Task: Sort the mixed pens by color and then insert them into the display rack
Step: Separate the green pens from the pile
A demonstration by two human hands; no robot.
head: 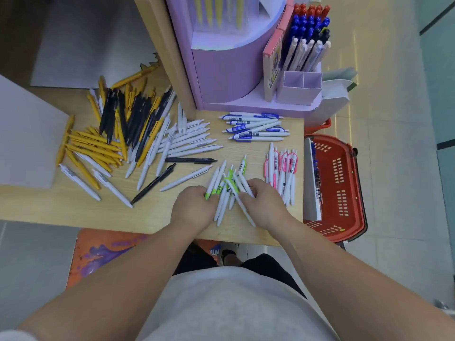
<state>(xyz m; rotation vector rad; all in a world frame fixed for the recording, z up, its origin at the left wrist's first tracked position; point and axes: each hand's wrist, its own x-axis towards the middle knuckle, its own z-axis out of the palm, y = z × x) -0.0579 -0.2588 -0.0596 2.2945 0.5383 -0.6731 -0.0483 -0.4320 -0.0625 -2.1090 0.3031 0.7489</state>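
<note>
1. A light wood surface [157, 215] stands over a pale tiled floor [398, 119].
2. A red plastic basket [344, 178] sits just beside the surface's right edge, with a white box [311, 183] upright inside it.
3. An orange and purple mat [103, 252] lies on the floor below the near edge.
4. A grey-white sheet [27, 139] covers the surface's left end.
5. White paper bags [337, 92] stand near the far right corner.

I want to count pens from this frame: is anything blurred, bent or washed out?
Head view: the wide lens bows the table edge; yellow pens high in the rack are smeared; green pens in the left hand and right hand look slightly soft; light streaks glare on the floor.
</note>
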